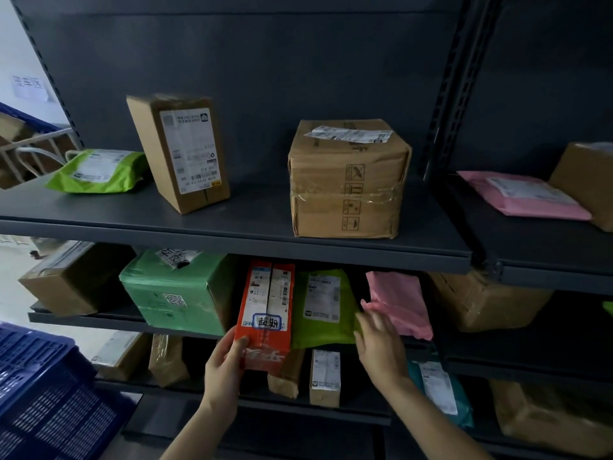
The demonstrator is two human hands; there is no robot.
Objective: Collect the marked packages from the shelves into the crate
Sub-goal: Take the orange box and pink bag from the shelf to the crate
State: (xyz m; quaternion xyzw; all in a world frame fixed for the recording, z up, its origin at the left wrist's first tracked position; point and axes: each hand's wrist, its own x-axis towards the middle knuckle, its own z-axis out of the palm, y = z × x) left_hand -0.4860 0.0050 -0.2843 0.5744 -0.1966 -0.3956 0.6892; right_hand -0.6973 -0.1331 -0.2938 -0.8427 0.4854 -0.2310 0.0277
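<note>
A red-orange package (267, 303) with a white label and a blue-outlined handwritten mark stands upright at the front of the middle shelf, sticking out past the shelf edge. My left hand (225, 363) grips its lower left corner. My right hand (378, 340) is blurred, its fingers straight and spread, touching the lower right edge of a lime green mailer bag (323, 307) beside the red package. A blue plastic crate (43, 386) sits at the lower left.
On the middle shelf are a green wrapped box (175, 293), a pink bag (398, 300) and brown cartons. The top shelf (232, 234) holds two cardboard boxes, a green pouch and a pink mailer. Small boxes and a teal bag stand on the lower shelf.
</note>
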